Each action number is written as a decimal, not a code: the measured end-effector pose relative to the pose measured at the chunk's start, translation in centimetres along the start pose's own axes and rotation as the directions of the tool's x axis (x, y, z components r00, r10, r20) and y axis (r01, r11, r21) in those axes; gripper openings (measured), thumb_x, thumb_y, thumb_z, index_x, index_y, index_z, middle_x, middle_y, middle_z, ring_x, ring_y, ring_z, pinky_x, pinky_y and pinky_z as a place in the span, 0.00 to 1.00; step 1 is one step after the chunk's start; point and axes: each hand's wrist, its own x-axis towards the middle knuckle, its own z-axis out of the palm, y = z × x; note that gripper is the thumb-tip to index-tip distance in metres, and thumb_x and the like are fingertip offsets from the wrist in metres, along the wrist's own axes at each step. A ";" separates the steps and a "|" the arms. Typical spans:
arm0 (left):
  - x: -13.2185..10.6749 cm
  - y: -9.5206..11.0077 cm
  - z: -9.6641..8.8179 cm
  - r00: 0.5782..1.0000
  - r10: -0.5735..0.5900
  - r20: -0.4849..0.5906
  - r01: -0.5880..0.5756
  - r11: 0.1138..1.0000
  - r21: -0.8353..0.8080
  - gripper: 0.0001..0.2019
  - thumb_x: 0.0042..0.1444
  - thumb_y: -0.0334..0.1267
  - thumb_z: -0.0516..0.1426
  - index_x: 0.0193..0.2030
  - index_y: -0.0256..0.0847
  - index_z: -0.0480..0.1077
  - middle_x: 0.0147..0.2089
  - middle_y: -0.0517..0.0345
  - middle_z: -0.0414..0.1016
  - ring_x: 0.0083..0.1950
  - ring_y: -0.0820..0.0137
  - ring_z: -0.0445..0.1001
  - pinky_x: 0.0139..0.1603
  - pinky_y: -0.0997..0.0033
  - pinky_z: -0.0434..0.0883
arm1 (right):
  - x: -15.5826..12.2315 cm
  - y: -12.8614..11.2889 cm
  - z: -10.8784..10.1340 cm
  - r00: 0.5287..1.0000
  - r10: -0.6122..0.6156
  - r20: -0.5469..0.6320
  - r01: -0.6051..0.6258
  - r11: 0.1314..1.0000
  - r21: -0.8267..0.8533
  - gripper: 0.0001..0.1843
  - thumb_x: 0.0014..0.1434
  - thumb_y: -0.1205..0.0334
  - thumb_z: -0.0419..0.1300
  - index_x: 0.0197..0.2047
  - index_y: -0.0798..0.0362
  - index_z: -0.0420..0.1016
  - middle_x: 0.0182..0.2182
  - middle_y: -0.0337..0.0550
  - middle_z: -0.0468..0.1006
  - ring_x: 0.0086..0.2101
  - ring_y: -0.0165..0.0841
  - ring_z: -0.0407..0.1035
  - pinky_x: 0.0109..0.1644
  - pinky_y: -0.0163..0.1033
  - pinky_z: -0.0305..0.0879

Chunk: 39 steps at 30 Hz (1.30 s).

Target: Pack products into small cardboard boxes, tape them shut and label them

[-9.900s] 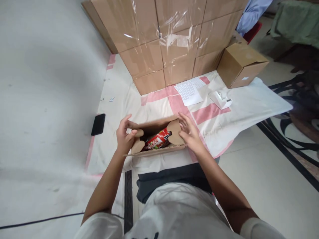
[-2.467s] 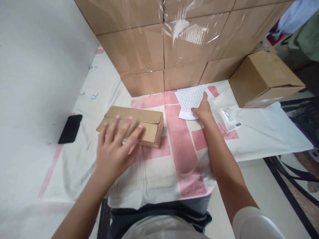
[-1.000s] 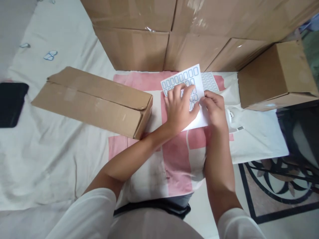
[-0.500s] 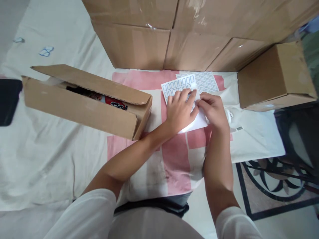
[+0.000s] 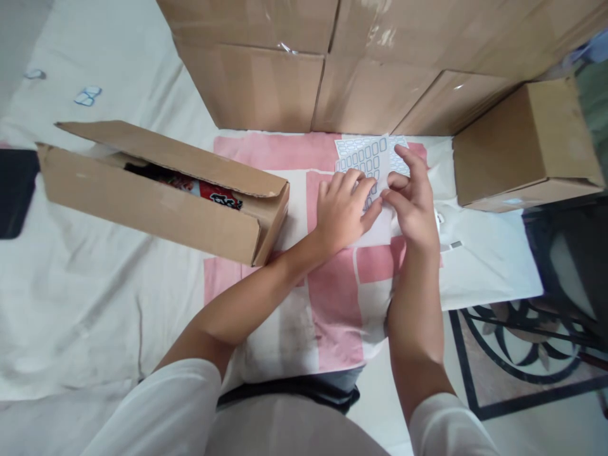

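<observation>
A white sheet of blue-edged stickers (image 5: 365, 158) lies on the pink-and-cream cloth (image 5: 332, 304) in front of me. My left hand (image 5: 344, 212) presses down on the sheet with curled fingers. My right hand (image 5: 412, 202) pinches at the sheet's right edge with thumb and forefinger, the other fingers raised. A long brown carton (image 5: 156, 196) lies to the left, its top flap sprung ajar, with a red packet (image 5: 213, 195) showing inside.
A wall of stacked cartons (image 5: 332, 63) closes off the far side. A smaller brown box (image 5: 522, 145) stands at the right, with a white device (image 5: 446, 231) partly hidden behind my right hand. A black phone (image 5: 14, 190) lies at the far left.
The carton's flap has sprung ajar since a second ago. The sticker sheet has shifted right and away from me. My right hand's fingers have lifted into a pinch at its edge.
</observation>
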 end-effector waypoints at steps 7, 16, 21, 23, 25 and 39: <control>-0.3 -0.4 0.6 0.991 0.113 -0.071 -0.110 0.993 0.045 0.18 0.76 0.50 0.49 0.46 0.43 0.76 0.41 0.53 0.81 0.46 0.59 0.76 0.49 0.56 0.60 | 0.4 1.0 0.1 0.984 -0.175 0.012 0.173 0.977 0.125 0.34 0.66 0.46 0.65 0.72 0.34 0.64 0.48 0.39 0.83 0.28 0.29 0.69 0.31 0.39 0.70; -0.2 -0.1 0.6 0.993 0.045 -0.108 -0.053 0.996 -0.075 0.12 0.76 0.41 0.50 0.43 0.45 0.73 0.40 0.57 0.82 0.43 0.64 0.78 0.44 0.60 0.63 | 0.3 0.5 0.4 0.972 -0.222 -0.074 0.226 0.972 0.056 0.34 0.63 0.47 0.67 0.70 0.38 0.67 0.55 0.43 0.79 0.31 0.30 0.72 0.32 0.39 0.71; -0.1 -0.2 0.5 0.995 0.025 -0.092 -0.031 0.997 -0.070 0.11 0.76 0.40 0.48 0.43 0.45 0.69 0.41 0.56 0.80 0.43 0.64 0.78 0.44 0.60 0.63 | 0.3 0.8 0.4 0.978 -0.197 -0.065 0.199 0.979 0.038 0.36 0.62 0.52 0.67 0.71 0.38 0.65 0.46 0.40 0.81 0.30 0.30 0.70 0.33 0.40 0.71; 0.0 -0.3 0.6 0.995 0.017 -0.102 -0.025 0.997 -0.077 0.12 0.77 0.39 0.46 0.43 0.45 0.67 0.42 0.55 0.79 0.44 0.64 0.77 0.45 0.60 0.64 | 0.5 1.6 0.2 0.977 -0.195 -0.081 0.196 0.981 -0.003 0.36 0.62 0.54 0.67 0.71 0.39 0.65 0.45 0.41 0.81 0.31 0.31 0.71 0.34 0.41 0.71; 0.0 -0.4 0.6 0.994 0.016 -0.111 -0.026 0.995 -0.094 0.12 0.78 0.39 0.45 0.43 0.45 0.66 0.42 0.54 0.79 0.45 0.64 0.77 0.46 0.61 0.65 | 0.8 2.6 -0.3 0.976 -0.196 -0.094 0.190 0.979 -0.071 0.36 0.62 0.55 0.66 0.72 0.41 0.64 0.47 0.42 0.81 0.32 0.32 0.72 0.35 0.42 0.71; 0.1 0.4 0.1 0.998 -0.015 -0.065 0.007 0.993 -0.116 0.16 0.79 0.45 0.41 0.49 0.44 0.66 0.47 0.52 0.79 0.47 0.65 0.78 0.45 0.62 0.68 | 0.7 -1.0 -1.0 0.911 -0.409 -0.049 0.377 0.875 -0.304 0.07 0.67 0.52 0.66 0.39 0.44 0.80 0.48 0.44 0.83 0.54 0.45 0.74 0.64 0.61 0.67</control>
